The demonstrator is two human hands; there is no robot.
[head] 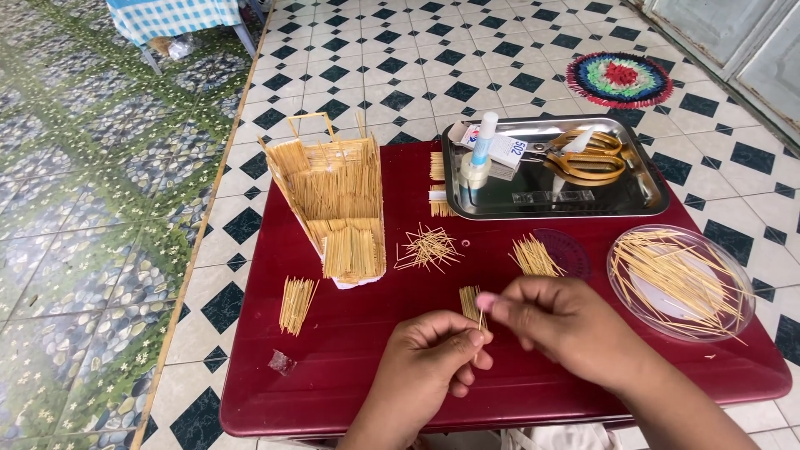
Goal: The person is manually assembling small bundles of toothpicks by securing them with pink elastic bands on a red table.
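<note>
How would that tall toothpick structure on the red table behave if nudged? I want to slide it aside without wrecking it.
The toothpick structure probably weighs very little, being thin sticks. It stands tall on a narrow base, so a high push may tip it. Its open frame on top looks fragile; pushing low seems safer.

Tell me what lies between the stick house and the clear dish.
In the head view, two loose stick piles lie on the red table between the stick house and the clear dish.
</note>
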